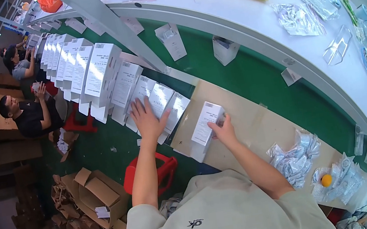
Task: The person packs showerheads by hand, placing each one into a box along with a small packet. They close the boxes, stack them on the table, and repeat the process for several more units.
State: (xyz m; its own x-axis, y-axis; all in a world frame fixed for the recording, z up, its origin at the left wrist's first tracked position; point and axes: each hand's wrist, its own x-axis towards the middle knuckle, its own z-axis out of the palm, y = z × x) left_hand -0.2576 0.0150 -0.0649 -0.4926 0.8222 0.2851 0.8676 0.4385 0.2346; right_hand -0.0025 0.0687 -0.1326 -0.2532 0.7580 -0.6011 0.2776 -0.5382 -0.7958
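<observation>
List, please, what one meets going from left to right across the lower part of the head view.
Pile of flattened cardboard boxes → red stool → left hand → white box → right hand → clear plastic bags → small orange ball.

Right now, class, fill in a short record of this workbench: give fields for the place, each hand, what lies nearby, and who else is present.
Place: long bench with a green belt and a brown cardboard sheet
Left hand: flat and open, pressing on a row of white boxes
Right hand: gripping a single white box on the cardboard
Nearby right: heap of clear plastic bags, a small orange ball
Below bench: red stool, brown cartons
Others: two seated people at far left
</observation>
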